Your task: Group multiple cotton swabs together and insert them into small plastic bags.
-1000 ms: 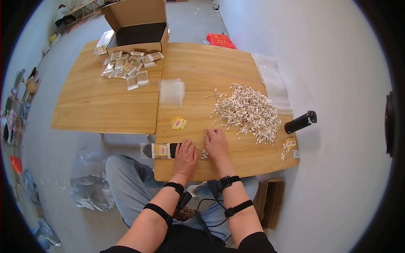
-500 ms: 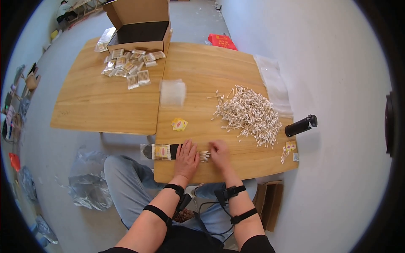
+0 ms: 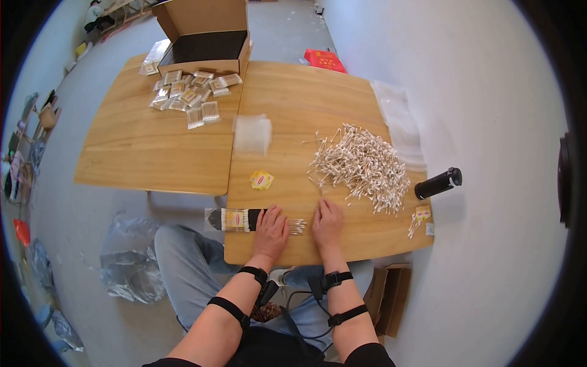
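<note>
My left hand (image 3: 271, 235) lies palm down with fingers stretched over a black strip (image 3: 252, 219) and a row of cotton swabs (image 3: 296, 226), whose ends stick out on its right. At the strip's left end, white-tipped swabs and a yellow label card (image 3: 235, 219) lie in or on a clear bag. My right hand (image 3: 328, 221) rests on the table just right of the row, fingers bent together. A thin swab end shows by its fingertips; whether they grip it is hard to see. Beyond lies a big heap of loose cotton swabs (image 3: 364, 168).
Yellow cards (image 3: 262, 180) and a stack of clear bags (image 3: 252, 134) lie ahead. Filled swab packs (image 3: 189, 95) lie before an open cardboard box (image 3: 205, 52) at the far left. A black bottle (image 3: 437, 183) lies by the right edge, near more yellow cards (image 3: 422, 213).
My right hand has moved right, away from the row's ends, and now sits lower on the table below the heap. My left hand stays in place.
</note>
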`<state>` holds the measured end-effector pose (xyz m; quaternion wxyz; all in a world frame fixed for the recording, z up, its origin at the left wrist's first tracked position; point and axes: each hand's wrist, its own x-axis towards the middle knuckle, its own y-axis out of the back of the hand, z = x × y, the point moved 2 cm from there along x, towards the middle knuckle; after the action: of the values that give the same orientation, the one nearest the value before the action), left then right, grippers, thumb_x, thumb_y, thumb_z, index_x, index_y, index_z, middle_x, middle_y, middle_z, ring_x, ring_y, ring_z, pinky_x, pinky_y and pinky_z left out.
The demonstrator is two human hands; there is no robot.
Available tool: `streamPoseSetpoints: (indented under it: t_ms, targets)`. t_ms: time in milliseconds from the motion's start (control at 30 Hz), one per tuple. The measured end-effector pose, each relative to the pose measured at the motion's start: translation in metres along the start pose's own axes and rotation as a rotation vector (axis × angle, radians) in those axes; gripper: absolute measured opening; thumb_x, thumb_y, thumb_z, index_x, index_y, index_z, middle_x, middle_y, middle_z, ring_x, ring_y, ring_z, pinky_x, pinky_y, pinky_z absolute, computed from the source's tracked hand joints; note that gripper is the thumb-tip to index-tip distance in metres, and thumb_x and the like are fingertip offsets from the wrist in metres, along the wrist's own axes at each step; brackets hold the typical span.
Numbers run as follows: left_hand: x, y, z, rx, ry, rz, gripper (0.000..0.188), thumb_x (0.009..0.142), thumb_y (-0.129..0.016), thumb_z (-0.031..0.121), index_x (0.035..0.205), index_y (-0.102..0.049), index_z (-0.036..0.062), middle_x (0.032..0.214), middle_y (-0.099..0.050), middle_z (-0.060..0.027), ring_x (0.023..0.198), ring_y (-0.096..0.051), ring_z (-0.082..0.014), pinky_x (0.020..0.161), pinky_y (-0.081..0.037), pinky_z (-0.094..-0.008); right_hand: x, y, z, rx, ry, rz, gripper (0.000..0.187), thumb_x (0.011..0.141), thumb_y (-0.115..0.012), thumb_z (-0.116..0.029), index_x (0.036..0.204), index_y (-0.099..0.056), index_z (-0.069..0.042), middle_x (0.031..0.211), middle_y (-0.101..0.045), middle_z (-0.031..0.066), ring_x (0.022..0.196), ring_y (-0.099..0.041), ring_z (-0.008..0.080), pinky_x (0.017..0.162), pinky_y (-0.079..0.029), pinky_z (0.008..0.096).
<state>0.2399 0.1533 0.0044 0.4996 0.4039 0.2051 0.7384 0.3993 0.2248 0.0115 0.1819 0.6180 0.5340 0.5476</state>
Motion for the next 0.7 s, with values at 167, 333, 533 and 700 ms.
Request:
streamPoseSetpoints:
  t_ms: [167, 333, 533, 700]
  targets:
    - [0.0, -0.001, -0.002, 0.013, 0.007, -0.011, 0.016, 0.089, -0.058, 0.016, 0.1, -0.06, 0.0051, 0.12, -0.056, -0.0121, 0.124, -0.049, -0.0285, 0.108, -0.033, -0.0463, -0.01, 0.002, -0.023, 0.309, 0.058, -0.06, 0.017, 0.077, -0.064, 0.0, 0.094, -0.066, -0.002, 0.092, -0.066, 0.0128, 0.089, -0.06, 0.0315, 0.08, -0.048, 0.0402]
    - [0.002, -0.002, -0.002, -0.007, 0.01, -0.009, 0.015, 0.089, -0.057, 0.016, 0.1, -0.061, 0.006, 0.12, -0.057, -0.0106, 0.123, -0.05, -0.0274, 0.108, -0.032, -0.0453, -0.005, -0.005, -0.022, 0.467, -0.168, -0.09, 0.017, 0.076, -0.065, 0.0, 0.093, -0.066, -0.004, 0.087, -0.065, 0.0133, 0.086, -0.06, 0.031, 0.078, -0.049, 0.0403]
    - [0.002, -0.001, 0.0, -0.011, -0.017, -0.008, 0.016, 0.088, -0.058, 0.015, 0.101, -0.061, 0.0063, 0.12, -0.057, -0.0099, 0.124, -0.049, -0.0268, 0.109, -0.032, -0.045, 0.002, -0.009, -0.011, 0.361, -0.205, -0.015, 0.019, 0.074, -0.07, -0.004, 0.093, -0.066, -0.005, 0.09, -0.062, 0.0124, 0.089, -0.058, 0.0308, 0.079, -0.048, 0.0404]
    - [0.0, -0.001, -0.003, -0.02, -0.01, -0.009, 0.018, 0.088, -0.058, 0.016, 0.103, -0.062, 0.007, 0.123, -0.058, -0.0091, 0.125, -0.049, -0.0259, 0.109, -0.031, -0.0445, 0.016, 0.003, -0.039, 0.229, -0.04, -0.067, 0.02, 0.073, -0.071, -0.006, 0.092, -0.066, -0.007, 0.097, -0.06, 0.0107, 0.095, -0.056, 0.0307, 0.082, -0.047, 0.0396]
